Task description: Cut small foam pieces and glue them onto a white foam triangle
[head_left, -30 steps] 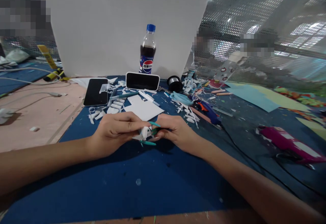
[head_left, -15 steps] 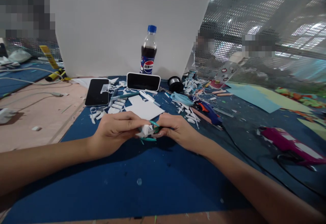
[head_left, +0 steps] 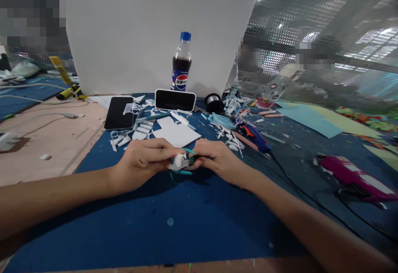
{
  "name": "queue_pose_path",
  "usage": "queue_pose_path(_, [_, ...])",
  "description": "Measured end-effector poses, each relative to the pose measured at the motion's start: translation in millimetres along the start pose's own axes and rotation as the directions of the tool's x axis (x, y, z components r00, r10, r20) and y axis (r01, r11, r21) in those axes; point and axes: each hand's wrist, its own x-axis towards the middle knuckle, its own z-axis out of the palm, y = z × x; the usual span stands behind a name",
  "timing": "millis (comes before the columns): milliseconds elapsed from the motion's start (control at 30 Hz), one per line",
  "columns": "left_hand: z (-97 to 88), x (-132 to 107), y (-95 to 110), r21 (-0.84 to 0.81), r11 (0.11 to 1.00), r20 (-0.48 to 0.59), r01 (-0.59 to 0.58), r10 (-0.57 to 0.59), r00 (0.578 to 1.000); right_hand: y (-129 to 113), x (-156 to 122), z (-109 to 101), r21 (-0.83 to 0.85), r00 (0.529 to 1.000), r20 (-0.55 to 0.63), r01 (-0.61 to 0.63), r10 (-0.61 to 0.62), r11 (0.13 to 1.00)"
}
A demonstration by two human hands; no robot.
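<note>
Pinching a small white foam piece [head_left: 178,161] between them, the left hand [head_left: 143,161] and right hand [head_left: 214,159] meet at the middle of a blue surface [head_left: 186,223]. The left fingers are closed tight on the piece. The right fingers are closed around a teal tool [head_left: 183,172] pressed against it. Bare room lies open toward 6 o'clock, up to the near edge. At 12 o'clock a white sheet [head_left: 175,133] and scraps [head_left: 139,130] crowd close, and a glue gun [head_left: 255,136] lies at 2 o'clock. Hands and piece have barely shifted from a second ago.
</note>
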Motion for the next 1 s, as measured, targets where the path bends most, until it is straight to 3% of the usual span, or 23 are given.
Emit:
queue_pose_path(133, [1.9, -2.3, 1.0, -0.011, 1.000, 0.043, 0.004, -0.004, 0.999, -3.4, 0.9, 0.9, -0.017, 1.000, 0.017, -0.001, 0.001, 1.000])
queue_pose_path(367, [4.7, -2.1, 2.5, -0.015, 1.000, 0.010, 0.023, -0.023, 1.000, -5.3, 1.5, 5.0, -0.018, 1.000, -0.013, 0.006, -0.006, 1.000])
queue_pose_path(667, [6.9, -5.3, -3.0, -0.139, 0.988, 0.011, 0.068, -0.067, 0.998, -8.1, 1.5, 6.5, 0.014, 0.998, -0.055, -0.042, 0.043, 0.999])
queue_pose_path(1000, [5.8, -4.4, -0.5, -0.036, 0.999, 0.027, 0.023, -0.022, 0.999, -9.6, 1.2, 8.9, 0.051, 0.996, -0.074, -0.052, 0.056, 0.997])
